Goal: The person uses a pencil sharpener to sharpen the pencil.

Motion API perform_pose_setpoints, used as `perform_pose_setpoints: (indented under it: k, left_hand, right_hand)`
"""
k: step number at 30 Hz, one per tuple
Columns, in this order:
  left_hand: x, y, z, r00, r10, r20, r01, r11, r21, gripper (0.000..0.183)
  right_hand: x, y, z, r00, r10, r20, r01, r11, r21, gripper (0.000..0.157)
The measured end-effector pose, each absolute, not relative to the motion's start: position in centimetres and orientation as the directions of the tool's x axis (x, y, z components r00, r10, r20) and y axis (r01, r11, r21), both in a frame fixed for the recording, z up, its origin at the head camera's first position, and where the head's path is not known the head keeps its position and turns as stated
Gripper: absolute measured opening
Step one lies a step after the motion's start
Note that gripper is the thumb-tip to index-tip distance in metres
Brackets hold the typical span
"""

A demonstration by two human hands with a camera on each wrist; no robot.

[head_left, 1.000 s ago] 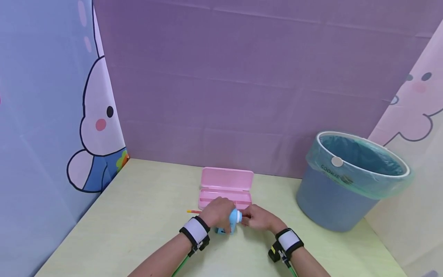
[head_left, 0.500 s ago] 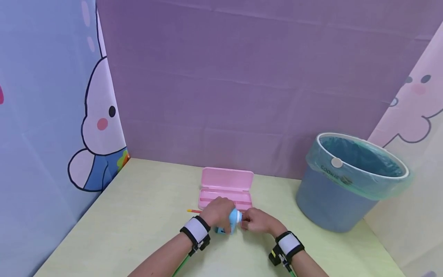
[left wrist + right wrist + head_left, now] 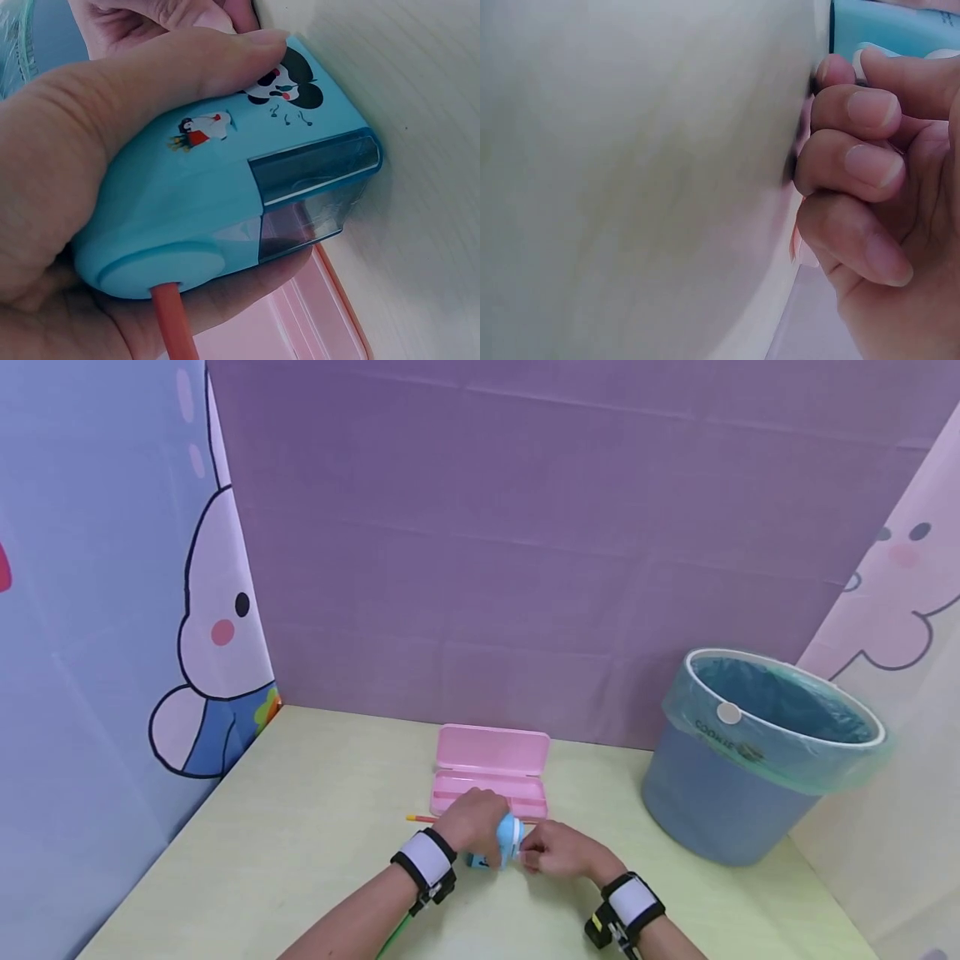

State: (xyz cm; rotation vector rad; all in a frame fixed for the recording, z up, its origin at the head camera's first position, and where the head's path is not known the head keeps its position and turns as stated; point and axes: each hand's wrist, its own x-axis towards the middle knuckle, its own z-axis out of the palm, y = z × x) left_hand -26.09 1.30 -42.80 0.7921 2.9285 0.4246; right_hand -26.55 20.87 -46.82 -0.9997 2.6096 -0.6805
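Observation:
A light blue crank pencil sharpener (image 3: 202, 180) with cartoon figures and a clear shavings drawer is gripped in my left hand (image 3: 474, 822), the thumb lying across its printed face. A red pencil (image 3: 174, 322) is inserted into the round opening at one end; its yellow-orange tip shows left of the hand in the head view. At the opposite end, my right hand (image 3: 561, 850) pinches the small crank handle between thumb and index finger, its other fingers curled. Those fingers (image 3: 855, 172) largely hide the handle in the right wrist view.
An open pink pencil case (image 3: 491, 750) lies just behind the hands, its lid raised toward the purple backdrop. On the right of the pale table (image 3: 337, 793) stands a blue waste bin (image 3: 723, 802) with a green liner.
My right hand has moved down and slightly nearer to me, turning the crank round at the sharpener's end. The left hand and sharpener have stayed in place.

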Motion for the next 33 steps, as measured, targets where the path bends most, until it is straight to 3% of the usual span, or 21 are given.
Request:
perform_pose_setpoints:
  k: [13,33]
  left_hand:
    - [-26.0,1.3,-43.0,-0.859,0.512,0.007,0.495,0.828,0.262,0.045]
    - [-26.1,1.3,-42.6,-0.865,0.501,-0.015,0.479,0.836,0.267,0.045]
  right_hand:
    - [-25.5,21.4,-46.9,-0.672,-0.735,-0.090,-0.512,0.550,-0.660,0.033]
    - [-25.1,22.3,-46.5,-0.613,-0.783,-0.106,-0.321,0.370,-0.872,0.034]
